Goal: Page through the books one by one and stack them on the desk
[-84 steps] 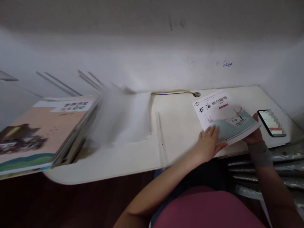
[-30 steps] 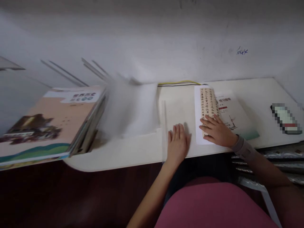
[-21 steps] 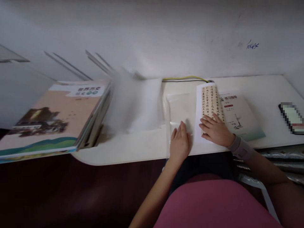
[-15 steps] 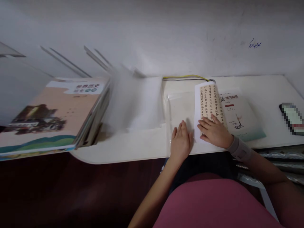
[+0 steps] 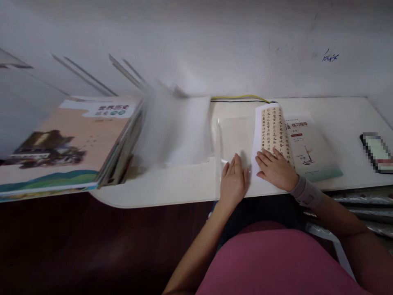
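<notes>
My left hand (image 5: 233, 180) lies flat, fingers stretched out, on a clear plastic book cover (image 5: 235, 133) spread over the white desk. To its right is a workbook (image 5: 308, 143) with a pale cover and Chinese print. One leaf or cover of it, bearing columns of brush-written characters on a beige strip (image 5: 272, 123), curves over toward the left. On the lower part of that page rests my right hand (image 5: 276, 169), palm down with fingers spread. A grey band circles the right wrist. Part of the plastic is hidden under the page.
A tall stack of textbooks (image 5: 92, 135) stands at the left. Beside it lie white or translucent sheets (image 5: 178, 135), partly blurred. A phone (image 5: 376, 151) is at the right end of the desk (image 5: 172, 188). Yellow and black cords (image 5: 242, 97) run along the wall.
The page under my right hand has shifted slightly to the right and shows a wider white margin. My left hand has barely moved on the plastic.
</notes>
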### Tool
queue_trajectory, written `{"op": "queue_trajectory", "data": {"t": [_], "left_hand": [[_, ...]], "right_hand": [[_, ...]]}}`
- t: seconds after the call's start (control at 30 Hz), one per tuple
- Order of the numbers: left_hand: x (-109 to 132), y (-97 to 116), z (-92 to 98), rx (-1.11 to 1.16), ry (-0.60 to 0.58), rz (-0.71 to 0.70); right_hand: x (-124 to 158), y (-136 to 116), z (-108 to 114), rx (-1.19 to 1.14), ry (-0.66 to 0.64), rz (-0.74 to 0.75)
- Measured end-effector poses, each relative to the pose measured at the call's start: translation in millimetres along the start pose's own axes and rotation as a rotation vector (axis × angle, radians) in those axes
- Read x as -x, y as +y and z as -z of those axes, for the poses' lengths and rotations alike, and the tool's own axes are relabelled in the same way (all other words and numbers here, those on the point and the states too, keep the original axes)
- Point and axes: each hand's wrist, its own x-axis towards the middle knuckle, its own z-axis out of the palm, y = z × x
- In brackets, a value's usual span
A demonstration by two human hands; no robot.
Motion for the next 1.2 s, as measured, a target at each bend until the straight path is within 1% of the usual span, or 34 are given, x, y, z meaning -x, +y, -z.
{"op": "queue_trajectory", "data": {"t": [0.17, 0.23, 0.33, 0.43, 0.53, 0.63, 0.7, 0.8, 0.9, 1.0, 1.07, 1.13, 1.2], "left_hand": [[-0.9, 2.6, 4.8, 0.013, 0.029, 0.002], [1.7, 5.6, 10.0, 0.036, 0.063, -0.045], [12.0, 13.8, 18.4, 0.098, 0.103, -0.169], [25.8, 22.5, 21.3, 0.134, 0.098, -0.256], [35.0, 25.5, 17.8, 0.123, 0.054, -0.327], [37.3, 23.8, 13.4, 0.107, 0.024, -0.367], [36.6, 22.6, 11.7, 0.115, 0.037, -0.364], [35.6, 22.3, 10.4, 0.127, 0.101, -0.359], [36.8, 21.7, 9.4, 0.134, 0.162, -0.36], [39.3, 19.9, 8.3, 0.144, 0.184, -0.364], [40.5, 18.8, 8.1, 0.15, 0.195, -0.357], [40.9, 18.3, 8.4, 0.157, 0.201, -0.343], [40.8, 18.3, 9.1, 0.161, 0.199, -0.329]], "right_hand": [[8.7, -19.3, 0.1, -0.028, -0.028, 0.038], [13.1, -27.7, -0.2, -0.04, -0.027, 0.042], [16.8, -32.5, 0.5, -0.047, -0.037, 0.042], [15.2, -23.2, 4.2, -0.058, -0.065, 0.098], [8.8, -5.2, 9.8, -0.087, -0.112, 0.244], [-1.8, 10.9, 12.5, -0.097, -0.145, 0.369], [-12.3, 18.8, 10.7, -0.072, -0.149, 0.385], [-35.4, 32.9, 4.0, -0.008, -0.161, 0.307], [-64.5, 56.9, -3.1, 0.02, -0.166, 0.189], [-90.9, 86.4, -7.9, -0.037, -0.159, 0.069], [-103.7, 103.2, -10.5, -0.097, -0.165, -0.014], [-112.7, 115.3, -13.2, -0.153, -0.151, -0.115], [-118.7, 122.9, -15.9, -0.185, -0.11, -0.223]]}}
